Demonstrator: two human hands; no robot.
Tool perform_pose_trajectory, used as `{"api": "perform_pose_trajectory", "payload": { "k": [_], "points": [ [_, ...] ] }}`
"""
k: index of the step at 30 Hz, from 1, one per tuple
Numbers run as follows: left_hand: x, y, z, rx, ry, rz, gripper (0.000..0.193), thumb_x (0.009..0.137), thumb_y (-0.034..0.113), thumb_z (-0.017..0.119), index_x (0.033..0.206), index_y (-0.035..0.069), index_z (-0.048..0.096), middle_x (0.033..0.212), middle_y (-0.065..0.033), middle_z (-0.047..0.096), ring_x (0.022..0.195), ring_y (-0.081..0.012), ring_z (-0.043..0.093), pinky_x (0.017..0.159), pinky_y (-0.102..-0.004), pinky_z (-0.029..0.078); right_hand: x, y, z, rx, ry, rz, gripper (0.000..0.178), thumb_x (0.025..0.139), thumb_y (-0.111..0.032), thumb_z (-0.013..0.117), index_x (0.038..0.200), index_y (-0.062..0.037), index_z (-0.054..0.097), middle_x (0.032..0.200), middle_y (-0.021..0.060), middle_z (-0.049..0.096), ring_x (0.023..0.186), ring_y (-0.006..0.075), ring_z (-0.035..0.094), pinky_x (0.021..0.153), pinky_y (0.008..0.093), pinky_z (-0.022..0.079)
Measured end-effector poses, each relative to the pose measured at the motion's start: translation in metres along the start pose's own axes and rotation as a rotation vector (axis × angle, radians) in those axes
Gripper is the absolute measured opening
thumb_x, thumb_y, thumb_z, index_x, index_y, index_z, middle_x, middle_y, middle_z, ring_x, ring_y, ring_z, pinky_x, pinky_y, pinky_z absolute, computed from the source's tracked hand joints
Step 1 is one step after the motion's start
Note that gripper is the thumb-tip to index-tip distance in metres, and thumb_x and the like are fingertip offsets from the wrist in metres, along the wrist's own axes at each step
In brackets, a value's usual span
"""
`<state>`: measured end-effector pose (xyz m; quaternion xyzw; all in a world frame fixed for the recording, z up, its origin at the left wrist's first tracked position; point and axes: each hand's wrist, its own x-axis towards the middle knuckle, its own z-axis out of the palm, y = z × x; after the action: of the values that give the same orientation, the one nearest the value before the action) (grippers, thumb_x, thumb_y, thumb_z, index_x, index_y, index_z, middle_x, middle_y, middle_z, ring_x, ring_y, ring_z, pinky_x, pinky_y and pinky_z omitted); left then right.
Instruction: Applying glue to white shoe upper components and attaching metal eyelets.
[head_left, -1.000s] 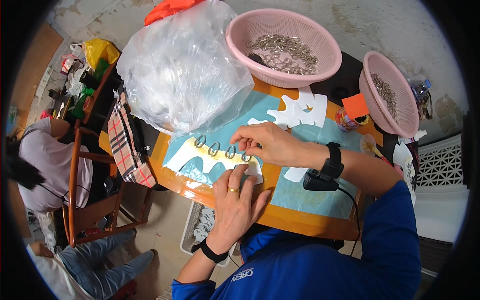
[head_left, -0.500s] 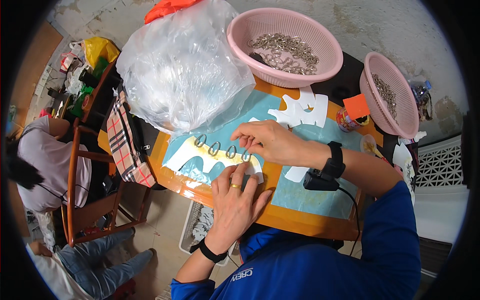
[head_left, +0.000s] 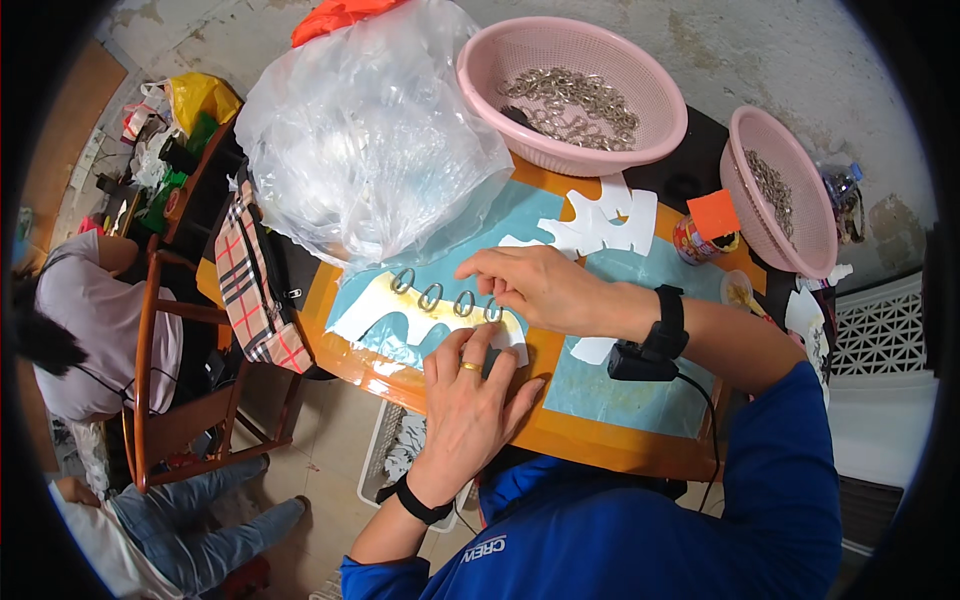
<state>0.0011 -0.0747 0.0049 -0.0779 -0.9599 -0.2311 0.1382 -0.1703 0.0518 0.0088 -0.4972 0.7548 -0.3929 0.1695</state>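
Observation:
A white cut-out piece with a scalloped edge [head_left: 352, 318] lies on a blue sheet [head_left: 615, 392], its upper band smeared yellowish. Several oval metal rings stand in a row along that band, among them the leftmost ring [head_left: 402, 280] and the rightmost ring [head_left: 494, 310]. My left hand [head_left: 463, 390] rests with spread fingers on the right end of the piece, fingertips just below the rightmost ring. Over that same ring hovers my right hand [head_left: 548, 288], its fingers curled in and pinched together. Whether anything is between those fingers is hidden.
More white cut-outs [head_left: 625, 220] lie behind my right hand. A large plastic bag [head_left: 360, 130], a pink basket of metal rings [head_left: 660, 125] and a second pink basket [head_left: 815, 240] stand at the back. A tin [head_left: 692, 243] sits right, a checked bag [head_left: 250, 285] left. Another person [head_left: 110, 330] sits far left.
My right hand has shifted very slightly to the left above the rightmost ring. The left hand and the row of rings stay nearly as they were.

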Motion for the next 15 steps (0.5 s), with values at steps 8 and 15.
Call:
{"api": "perform_pose_trajectory", "payload": {
  "k": [8, 15],
  "points": [
    [0.0061, -0.0021, -0.0052, -0.221, 0.039, -0.08, 0.044, 0.083, 0.023, 0.083, 0.114, 0.002, 0.059, 0.131, -0.0142, 0.06, 0.119, -0.0382, 0.048, 0.101, -0.0479, 0.043, -0.0023, 0.0023, 0.0026, -0.001, 0.033, -0.017, 0.044, 0.088, 0.007, 0.052, 0.131, -0.0049, 0.055, 0.1, 0.0163, 0.069, 0.09, 0.037, 0.07, 0.078, 0.0465, 0.055],
    [0.0029, -0.0046, -0.0018, -0.346, 0.146, -0.125, 0.037, 0.082, 0.013, 0.081, 0.111, 0.002, 0.059, 0.12, -0.0145, 0.065, 0.113, -0.0361, 0.051, 0.099, -0.046, 0.043, -0.0009, -0.0026, -0.0038, -0.004, 0.045, 0.011, 0.042, 0.087, 0.007, 0.051, 0.127, -0.0041, 0.058, 0.1, 0.0127, 0.07, 0.101, 0.0318, 0.065, 0.084, 0.0429, 0.052]
  ]
}}
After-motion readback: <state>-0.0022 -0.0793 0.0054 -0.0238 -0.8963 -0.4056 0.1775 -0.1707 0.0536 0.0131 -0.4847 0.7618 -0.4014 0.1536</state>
